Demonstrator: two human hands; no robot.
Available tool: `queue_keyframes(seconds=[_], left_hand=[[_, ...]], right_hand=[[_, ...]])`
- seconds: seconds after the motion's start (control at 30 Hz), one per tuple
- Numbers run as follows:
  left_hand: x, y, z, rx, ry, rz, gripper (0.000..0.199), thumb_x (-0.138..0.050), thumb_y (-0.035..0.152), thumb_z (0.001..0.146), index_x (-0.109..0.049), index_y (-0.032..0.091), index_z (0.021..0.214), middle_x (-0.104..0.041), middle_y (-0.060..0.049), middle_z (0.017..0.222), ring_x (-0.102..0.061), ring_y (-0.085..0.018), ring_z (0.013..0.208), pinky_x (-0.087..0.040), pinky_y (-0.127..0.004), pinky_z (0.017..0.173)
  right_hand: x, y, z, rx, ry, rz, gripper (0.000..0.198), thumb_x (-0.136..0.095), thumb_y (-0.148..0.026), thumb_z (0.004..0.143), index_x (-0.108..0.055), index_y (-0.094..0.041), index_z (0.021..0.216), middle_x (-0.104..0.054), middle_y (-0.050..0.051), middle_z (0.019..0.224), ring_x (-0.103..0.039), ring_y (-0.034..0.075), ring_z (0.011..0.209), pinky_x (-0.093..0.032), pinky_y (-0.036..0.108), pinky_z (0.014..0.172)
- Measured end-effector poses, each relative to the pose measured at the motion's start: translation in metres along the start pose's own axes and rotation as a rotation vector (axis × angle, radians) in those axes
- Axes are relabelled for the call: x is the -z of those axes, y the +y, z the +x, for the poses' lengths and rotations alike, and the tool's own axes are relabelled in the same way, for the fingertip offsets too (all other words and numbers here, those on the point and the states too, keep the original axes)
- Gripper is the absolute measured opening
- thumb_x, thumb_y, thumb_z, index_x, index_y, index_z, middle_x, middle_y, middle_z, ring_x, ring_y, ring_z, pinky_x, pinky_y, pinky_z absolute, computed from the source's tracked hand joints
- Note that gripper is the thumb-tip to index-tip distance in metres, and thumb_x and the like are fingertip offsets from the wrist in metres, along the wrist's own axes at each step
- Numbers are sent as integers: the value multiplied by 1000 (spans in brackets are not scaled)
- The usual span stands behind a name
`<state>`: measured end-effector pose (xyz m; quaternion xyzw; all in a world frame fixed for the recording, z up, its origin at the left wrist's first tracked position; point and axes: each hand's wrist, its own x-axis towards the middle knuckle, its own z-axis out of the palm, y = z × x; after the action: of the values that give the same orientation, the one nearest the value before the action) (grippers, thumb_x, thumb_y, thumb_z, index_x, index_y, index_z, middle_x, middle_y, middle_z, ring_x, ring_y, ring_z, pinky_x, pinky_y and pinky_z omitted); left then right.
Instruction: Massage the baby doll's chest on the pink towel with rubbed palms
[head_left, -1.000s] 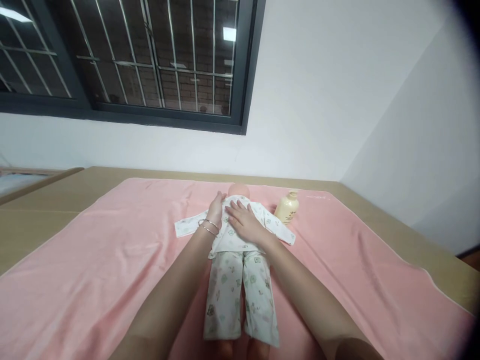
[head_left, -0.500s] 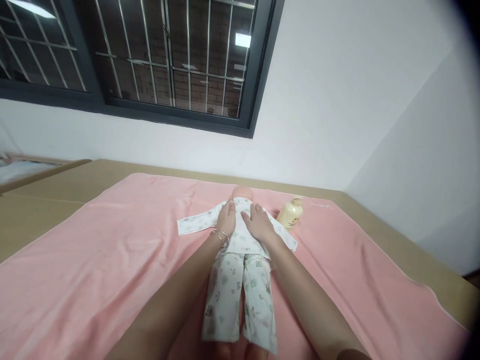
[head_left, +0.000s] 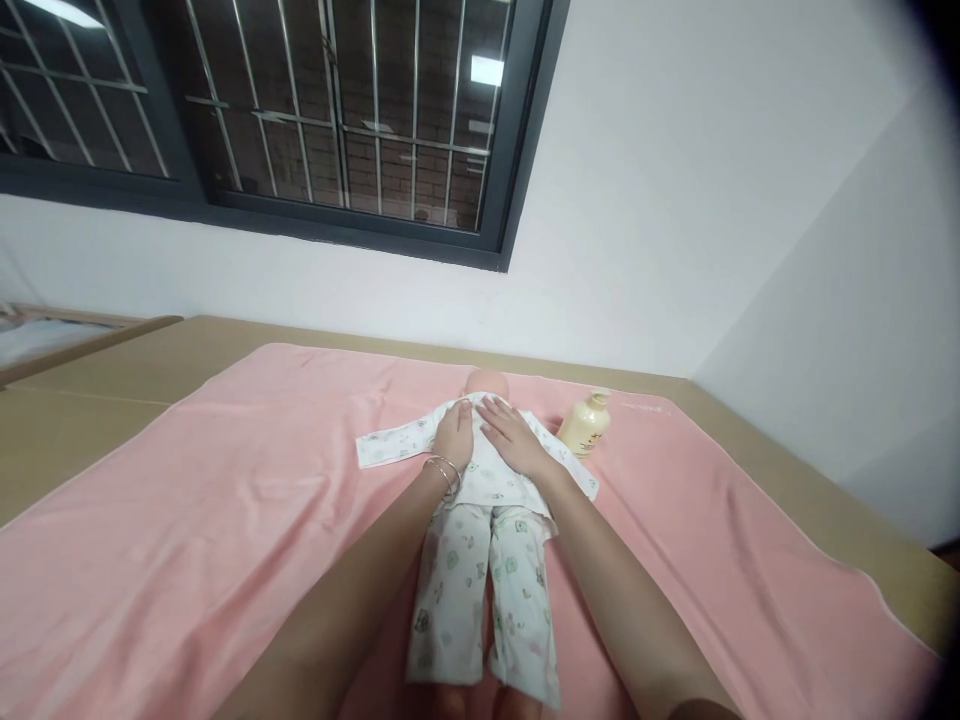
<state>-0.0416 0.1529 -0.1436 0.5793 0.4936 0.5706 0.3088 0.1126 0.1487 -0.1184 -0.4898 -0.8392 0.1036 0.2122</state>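
Observation:
A baby doll (head_left: 499,483) in a white patterned top and matching trousers (head_left: 450,590) lies stretched out, its bald head (head_left: 487,383) at the far end. Whether it faces up or down I cannot tell. My left hand (head_left: 454,432), below silver bangles (head_left: 448,475), rests along the left side of the doll's upper body, fingers extended. Flat on the upper middle of the top lies my right hand (head_left: 514,438), its fingers stretched toward the left. The doll's left-hand sleeve (head_left: 394,443) spreads out sideways; my right forearm covers part of the other sleeve (head_left: 581,476).
A pale yellow bottle (head_left: 585,425) stands tilted-looking right of the doll. Beneath is a pink blanket (head_left: 262,520) over a tan surface (head_left: 112,400). Behind rise a white wall (head_left: 637,200) and a dark-framed barred window (head_left: 345,120).
My right hand has slid slightly up and left across the doll's top, its fingers now slanting more toward the middle. My left hand stays nearly in place.

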Motion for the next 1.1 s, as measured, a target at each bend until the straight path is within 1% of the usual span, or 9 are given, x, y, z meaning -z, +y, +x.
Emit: queue_keyframes(seconds=[0.23,0.37,0.43,0.5,0.67,0.83,0.9,1.03,1.1], left_hand=[[-1,-4,2,-86,-18,198,47,-27,43,102,-67,19,108,-69,-12,117,-60,-28,117,-41,-45,107],[1,-7,4,-112,-46,264,47,-26,40,102,-65,18,115,-69,-11,120,-60,-25,119,-42,-42,107],[2,-9,5,-98,-40,270,48,-25,40,102,-59,17,128,-67,-12,125,-60,-24,121,-43,-42,107],[2,-10,6,-115,-44,289,51,-25,40,102,-53,14,136,-65,-13,130,-58,-24,124,-43,-42,107],[2,-8,5,-222,-101,402,51,-24,38,102,-62,13,127,-65,-12,131,-56,-24,126,-39,-40,112],[2,-8,5,-182,-93,378,52,-23,40,103,-63,15,127,-65,-10,131,-56,-23,126,-39,-38,112],[3,-8,7,-121,-97,318,54,-22,43,103,-63,17,126,-65,-9,130,-57,-22,125,-40,-37,111],[7,-7,12,-27,-117,230,57,-21,46,104,-62,15,126,-65,-11,131,-58,-21,125,-41,-36,110],[9,-6,12,-29,-127,235,56,-21,45,104,-62,15,126,-66,-11,130,-59,-21,123,-42,-36,109]], right_hand=[[-15,-50,-14,-575,9,-278,76,-27,-48,101,-24,10,150,-29,33,153,-25,38,146,-19,49,117],[-17,-64,-18,-215,-38,-303,63,-38,-27,97,-26,-1,153,-23,22,159,-17,32,149,-13,47,120],[-12,-50,-13,60,-61,-217,56,-36,-24,97,-35,-17,153,-30,7,159,-17,25,150,-8,44,121],[-7,-27,-6,154,-61,-126,49,-34,-30,100,-43,-29,148,-36,-2,156,-20,20,149,-6,45,122],[-5,0,1,-161,75,-77,54,-27,-43,103,-40,-20,149,-32,6,159,-25,23,147,-18,44,119],[-12,-45,-17,-544,143,-313,66,-27,-45,101,-45,5,141,-55,33,132,-48,38,130,-32,51,107],[-15,-61,-22,-435,110,-361,60,-34,-36,99,-41,4,144,-49,32,139,-42,38,136,-27,52,110],[-15,-59,-17,86,-11,-210,52,-41,-25,95,-44,-21,148,-40,8,154,-23,24,148,-8,47,121],[-12,-44,-11,155,-19,-123,51,-43,-27,96,-44,-28,147,-41,2,154,-23,21,148,-6,48,121]])
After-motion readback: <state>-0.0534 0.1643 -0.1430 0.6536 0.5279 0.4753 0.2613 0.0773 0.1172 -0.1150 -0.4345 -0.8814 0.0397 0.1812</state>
